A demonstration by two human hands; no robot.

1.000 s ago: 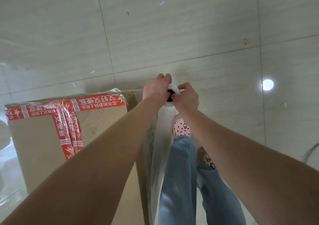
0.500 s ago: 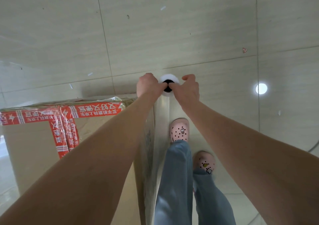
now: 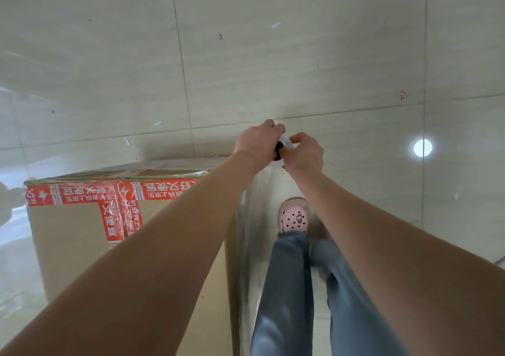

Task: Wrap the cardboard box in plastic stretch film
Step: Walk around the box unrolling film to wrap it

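Red-taped brown box [image 3: 71,241]; pink shoe [image 3: 293,217]

The floor [image 3: 328,55] is pale, glossy tile with thin dark seams, and a round lamp glare [image 3: 422,147] shines off it. A big cardboard box [image 3: 68,246] with red tape stands on it. Just beside the box, a pink clog [image 3: 293,217] is planted on the tiles. White paper scraps [image 3: 276,25] lie scattered farther out, and a small red scrap [image 3: 403,95] lies well apart from the box.
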